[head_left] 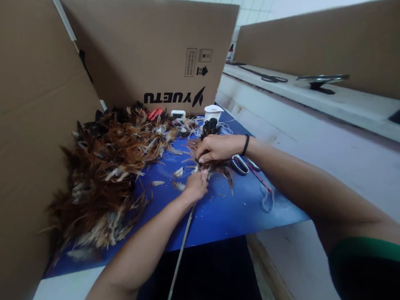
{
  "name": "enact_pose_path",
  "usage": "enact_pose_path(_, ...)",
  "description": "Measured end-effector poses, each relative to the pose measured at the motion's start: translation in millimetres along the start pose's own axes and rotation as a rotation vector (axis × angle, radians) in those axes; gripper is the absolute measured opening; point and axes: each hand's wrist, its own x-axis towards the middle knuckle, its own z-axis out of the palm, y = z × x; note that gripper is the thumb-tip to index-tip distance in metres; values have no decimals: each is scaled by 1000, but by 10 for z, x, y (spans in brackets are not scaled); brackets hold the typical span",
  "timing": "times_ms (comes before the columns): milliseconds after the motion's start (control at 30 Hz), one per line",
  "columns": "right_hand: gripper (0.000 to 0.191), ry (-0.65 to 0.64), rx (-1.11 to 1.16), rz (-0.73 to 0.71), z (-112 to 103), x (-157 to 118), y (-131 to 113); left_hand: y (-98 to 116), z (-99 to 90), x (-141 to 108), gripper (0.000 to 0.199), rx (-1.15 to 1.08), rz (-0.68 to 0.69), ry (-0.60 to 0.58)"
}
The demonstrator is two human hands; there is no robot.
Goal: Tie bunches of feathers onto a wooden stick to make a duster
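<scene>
My left hand (197, 185) is closed around the upper end of a feather duster, just where its thin wooden stick (180, 258) meets the feathers. The bare stick slants down past the table's front edge. Above it, my right hand (219, 147) has its fingers pinched together at the base of the brown feathers (223, 169), close to the left fingertips. Black feathers (210, 127) poke out beyond the right knuckles. What exactly lies between the right fingertips is hidden. Scissors (241, 164) with white-rimmed handles lie beside the right wrist.
A large heap of brown feathers (114, 151) covers the left of the blue tabletop (221, 219). Cardboard panels (152, 48) stand behind and at left. Toward the back are a white cup (213, 113), a small white device (178, 114) and a red object (155, 114). A ledge (361, 100) runs along the right.
</scene>
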Motion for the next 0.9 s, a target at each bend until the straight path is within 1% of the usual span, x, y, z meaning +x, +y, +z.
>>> enact_pose_path(133, 17, -3, -36, 36, 41, 31, 49, -23, 3, -5, 39, 57, 21, 38)
enact_pose_path(267, 16, 18, -103, 3, 96, 46, 54, -26, 13, -5, 38, 87, 22, 50)
enact_pose_path(333, 18, 62, -137, -14, 123, 53, 32, -21, 19, -12, 37, 106, 18, 51)
enact_pose_path(433, 20, 166, -163, -60, 130, 63, -7, -10, 25, -26, 37, 129, 18, 46)
enact_pose_path(533, 18, 224, -51, -115, 85, 50, -17, -14, 28, -32, 37, 141, 23, 29)
enact_pose_path(600, 16, 202, 96, -130, 46, 26, -7, -27, 30, -30, 39, 145, 32, 26)
enact_pose_path(700, 17, 111, 248, -146, 28, -4, 15, -39, 35, -30, 41, 171, 59, 33)
enact_pose_path(767, 16, 72, 235, -136, 55, -6, 30, -29, 34, -36, 42, 216, 65, 34)
enact_pose_path(900, 18, 85, 105, -108, 153, 5, 73, 14, 23, -61, 40, 305, 65, 37)
